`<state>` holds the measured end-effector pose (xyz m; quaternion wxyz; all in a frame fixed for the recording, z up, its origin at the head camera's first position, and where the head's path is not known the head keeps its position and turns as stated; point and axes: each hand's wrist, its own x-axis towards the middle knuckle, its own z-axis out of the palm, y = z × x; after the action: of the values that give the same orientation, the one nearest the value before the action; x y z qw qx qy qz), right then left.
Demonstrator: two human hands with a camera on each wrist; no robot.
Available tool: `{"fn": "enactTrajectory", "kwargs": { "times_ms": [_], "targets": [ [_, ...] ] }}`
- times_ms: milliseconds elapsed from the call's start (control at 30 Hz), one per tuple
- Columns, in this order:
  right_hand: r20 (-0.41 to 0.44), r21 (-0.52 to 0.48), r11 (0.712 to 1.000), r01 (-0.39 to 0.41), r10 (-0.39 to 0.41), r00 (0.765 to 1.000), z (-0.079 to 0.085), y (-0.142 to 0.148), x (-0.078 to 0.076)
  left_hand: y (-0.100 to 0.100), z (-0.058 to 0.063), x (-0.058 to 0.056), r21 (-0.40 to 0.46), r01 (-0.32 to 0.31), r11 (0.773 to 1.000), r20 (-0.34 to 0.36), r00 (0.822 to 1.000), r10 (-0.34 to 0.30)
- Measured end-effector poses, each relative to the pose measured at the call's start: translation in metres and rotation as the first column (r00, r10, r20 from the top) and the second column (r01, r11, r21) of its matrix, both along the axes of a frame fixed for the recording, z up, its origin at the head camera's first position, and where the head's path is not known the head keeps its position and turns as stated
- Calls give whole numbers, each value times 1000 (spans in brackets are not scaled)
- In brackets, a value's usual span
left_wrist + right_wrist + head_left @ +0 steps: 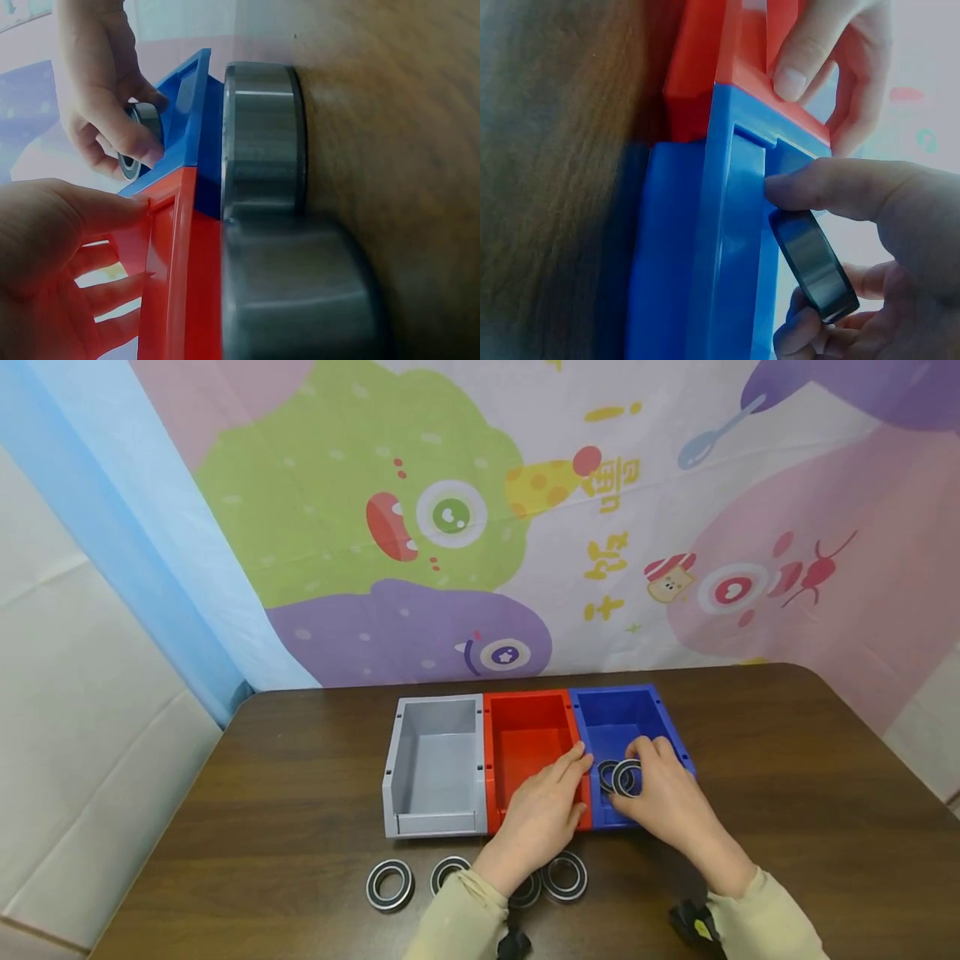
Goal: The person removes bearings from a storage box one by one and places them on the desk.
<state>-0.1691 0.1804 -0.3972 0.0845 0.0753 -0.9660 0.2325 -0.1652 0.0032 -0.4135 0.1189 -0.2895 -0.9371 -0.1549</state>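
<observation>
My right hand (pixel 667 797) pinches a ball bearing (pixel 626 778), a steel ring with a dark face, over the front of the blue bin (pixel 611 693). The right wrist view has this bearing (pixel 814 264) tilted between the thumb and curled fingers. Just left of it, a second bearing (pixel 604 775) shows inside the blue bin, partly covered by the held one. My left hand (pixel 543 814) rests on the red bin (pixel 525 697), its fairly straight fingers along the side next to the blue bin. In the left wrist view its thumb (pixel 112 210) touches the red rim.
A grey bin (pixel 438 764) stands left of the red one, all three side by side on the brown table (pixel 300 793). Several bearings lie in front, including one at far left (pixel 390 885) and one at right (pixel 564 877); my left forearm partly covers others. A printed curtain (pixel 337 485) hangs behind.
</observation>
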Motion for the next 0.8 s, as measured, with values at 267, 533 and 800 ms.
{"fn": "enactTrajectory", "kwargs": {
  "times_ms": [267,533,800],
  "targets": [
    [-39,-10,999,-40,40,998,0,-2,13,-1,0,0,-11,8,1000,4,1000,-8],
    [-71,10,996,-88,89,993,-4,-5,24,-2,1,-2,-3,8,1000,6,1000,-8],
    [-74,39,993,-111,113,991,-7,-7,35,-1,0,0,-6,7,1000,14,1000,-6]
  ]
}}
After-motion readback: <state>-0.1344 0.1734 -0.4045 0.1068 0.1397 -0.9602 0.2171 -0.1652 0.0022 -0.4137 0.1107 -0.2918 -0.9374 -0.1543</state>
